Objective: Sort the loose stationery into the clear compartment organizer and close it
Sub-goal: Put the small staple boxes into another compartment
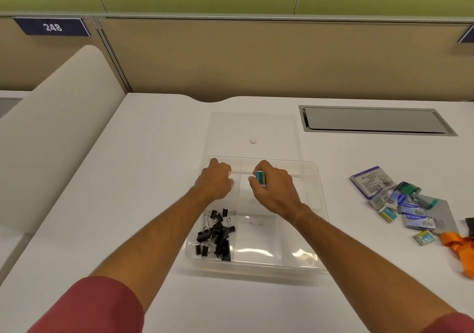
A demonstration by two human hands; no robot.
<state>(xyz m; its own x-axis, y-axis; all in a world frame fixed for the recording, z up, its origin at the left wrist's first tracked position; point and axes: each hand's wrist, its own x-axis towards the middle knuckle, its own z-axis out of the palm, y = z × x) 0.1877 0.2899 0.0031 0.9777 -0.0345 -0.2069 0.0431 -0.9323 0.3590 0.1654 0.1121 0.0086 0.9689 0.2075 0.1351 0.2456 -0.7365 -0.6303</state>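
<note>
a clear organizer sits on the white bench, its lid lying flat behind it. black clips fill the near left part. the right hand pinches a small eraser over the middle. the left hand is curled over the far left part; i cannot tell if it holds something. more stationery lies in a pile well off to the right
</note>
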